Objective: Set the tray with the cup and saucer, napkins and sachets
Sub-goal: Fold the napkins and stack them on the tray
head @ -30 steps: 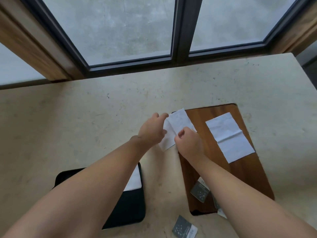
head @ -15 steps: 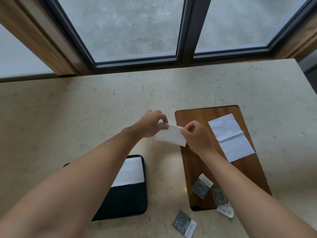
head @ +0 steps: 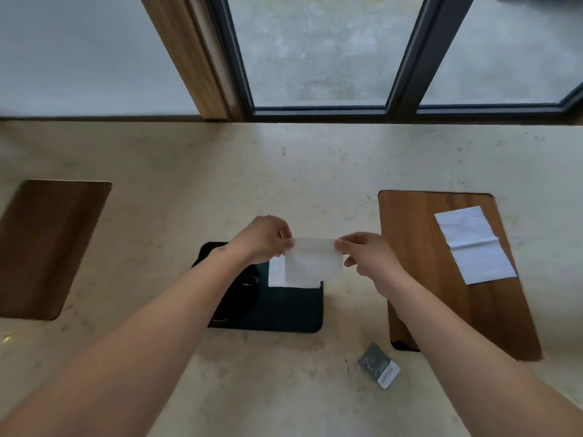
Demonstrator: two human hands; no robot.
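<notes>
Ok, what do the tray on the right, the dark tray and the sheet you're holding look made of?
Tray on the right: looks like wood, brown with visible grain, low sheen; could be veneer. Dark tray: matte black-green, maybe plastic or a soft mat, hard to tell. Sheet: thin white paper napkin, slightly translucent, pinched by left hand and right hand.

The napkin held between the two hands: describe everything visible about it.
The napkin is a white, thin, paper-like rectangle, folded, with its top edge stretched level. The left hand pinches its upper left corner and the right hand its upper right corner; the rest hangs free, touching nothing else. It hangs in front of the black tray, partly covering another white napkin lying there.
</notes>
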